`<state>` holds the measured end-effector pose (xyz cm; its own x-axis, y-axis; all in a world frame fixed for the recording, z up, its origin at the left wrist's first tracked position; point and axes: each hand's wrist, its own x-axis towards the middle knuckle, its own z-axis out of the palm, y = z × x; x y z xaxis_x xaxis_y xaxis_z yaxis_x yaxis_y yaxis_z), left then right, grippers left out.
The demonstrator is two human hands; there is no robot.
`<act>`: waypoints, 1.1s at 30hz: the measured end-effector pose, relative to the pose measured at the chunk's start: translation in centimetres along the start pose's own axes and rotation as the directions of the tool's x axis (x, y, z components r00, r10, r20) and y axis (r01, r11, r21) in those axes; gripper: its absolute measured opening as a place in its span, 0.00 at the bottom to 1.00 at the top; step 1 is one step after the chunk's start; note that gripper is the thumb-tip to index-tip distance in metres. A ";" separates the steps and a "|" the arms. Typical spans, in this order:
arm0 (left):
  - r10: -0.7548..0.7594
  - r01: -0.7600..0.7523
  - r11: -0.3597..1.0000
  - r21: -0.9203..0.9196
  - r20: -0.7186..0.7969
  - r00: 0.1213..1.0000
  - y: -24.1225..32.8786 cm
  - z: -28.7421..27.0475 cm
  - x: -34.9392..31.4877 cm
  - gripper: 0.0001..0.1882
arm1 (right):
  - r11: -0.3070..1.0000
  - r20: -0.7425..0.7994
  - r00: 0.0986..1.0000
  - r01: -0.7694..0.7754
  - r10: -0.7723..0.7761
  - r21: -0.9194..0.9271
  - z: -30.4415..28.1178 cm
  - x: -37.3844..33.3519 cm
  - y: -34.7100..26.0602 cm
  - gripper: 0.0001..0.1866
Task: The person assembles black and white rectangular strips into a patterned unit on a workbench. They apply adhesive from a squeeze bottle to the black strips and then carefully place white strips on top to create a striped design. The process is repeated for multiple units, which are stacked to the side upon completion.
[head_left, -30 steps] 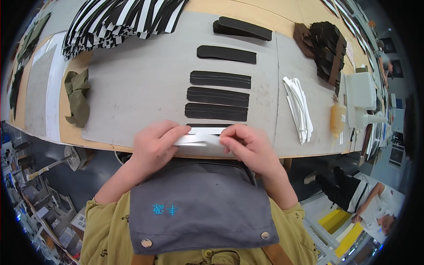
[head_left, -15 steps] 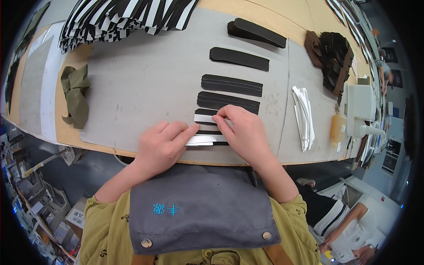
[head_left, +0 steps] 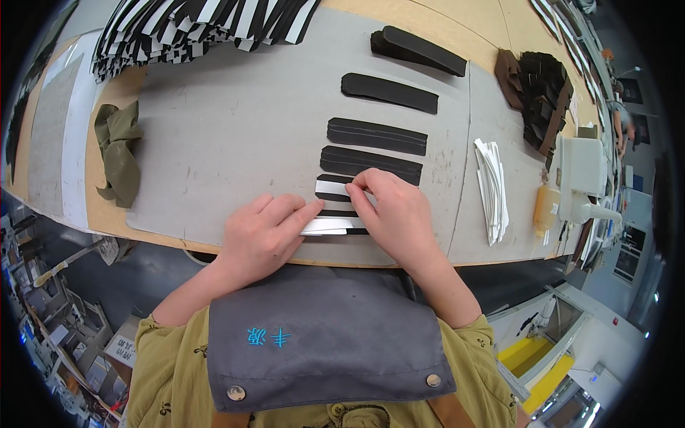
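Observation:
My right hand [head_left: 396, 217] is closed in a pinch, thumb and forefinger on the right part of a white strip [head_left: 330, 187]. That strip lies lengthwise on a black strip piece [head_left: 325, 196] near the table's front edge. Just left of it, my left hand [head_left: 260, 228] is closed, its forefinger reaching toward the piece. Several white strips [head_left: 325, 225] stick out from under the left fingers over another black piece; their left ends are hidden. Farther back, two black pieces with lengthwise lines [head_left: 369, 164] [head_left: 377, 136] lie in a row.
Beyond them lie a flat black piece [head_left: 389, 93] and a black stack [head_left: 417, 51]. White strips [head_left: 491, 192] are piled at right, near a white bottle [head_left: 581, 178] and a brown-black bundle [head_left: 542, 100]. Olive cloth [head_left: 119, 153] lies left; black-and-white strips [head_left: 207, 28] are heaped at the back.
My hands keep nearly the same pose on the strips. The view has shifted slightly. The person in white at the lower right has gone from view, and a yellow-lined bin shows there.

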<state>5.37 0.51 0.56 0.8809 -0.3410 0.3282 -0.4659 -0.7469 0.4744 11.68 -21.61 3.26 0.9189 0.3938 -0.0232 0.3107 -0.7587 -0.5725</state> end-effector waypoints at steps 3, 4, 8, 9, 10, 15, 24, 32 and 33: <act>-0.008 0.008 1.000 0.000 0.004 1.000 -0.1 0.0 -0.1 0.34 | 1.000 0.007 1.000 -0.001 0.001 -0.013 0.0 0.0 -0.1 0.08; -0.013 0.013 1.000 0.004 -0.005 1.000 -0.1 0.1 -0.2 0.34 | 1.000 0.006 1.000 -0.001 0.001 -0.017 0.0 0.0 -0.1 0.08; -0.026 0.026 1.000 0.018 -0.004 1.000 -0.1 0.2 -0.3 0.36 | 1.000 -0.011 1.000 0.012 -0.012 -0.022 0.2 -0.1 -0.1 0.08; -0.029 0.029 0.999 0.021 0.000 1.000 -0.1 0.2 -0.3 0.36 | 1.000 -0.018 1.000 0.018 -0.018 -0.021 0.2 -0.1 0.0 0.08; -0.032 0.032 0.999 0.024 0.005 0.999 -0.1 0.2 -0.3 0.36 | 1.000 -0.022 1.000 0.019 -0.020 -0.023 0.3 -0.1 0.0 0.08; -0.046 0.046 0.998 0.032 0.022 0.999 0.0 0.1 -0.3 0.36 | 0.999 -0.046 0.998 0.038 -0.039 -0.030 0.4 -0.1 -0.1 0.08; -0.083 0.084 0.996 -0.010 0.057 0.995 0.2 0.0 0.3 0.33 | 0.997 0.091 0.993 -0.078 0.075 0.028 -1.1 -0.5 0.2 0.10; -0.089 0.091 0.996 -0.016 0.065 0.994 0.5 -0.2 0.6 0.30 | 0.957 0.139 0.951 -0.286 0.278 0.048 -4.6 -1.9 3.1 0.12; -0.089 0.090 0.996 -0.016 0.062 0.994 0.5 -0.1 0.6 0.30 | 0.951 0.136 0.945 -0.307 0.298 0.043 -4.7 -1.9 3.2 0.12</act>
<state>5.61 0.03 1.09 0.9225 -0.3075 0.2334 -0.3856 -0.7657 0.5149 12.08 -27.23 5.35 0.9278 0.2162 -0.3041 0.0032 -0.8197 -0.5728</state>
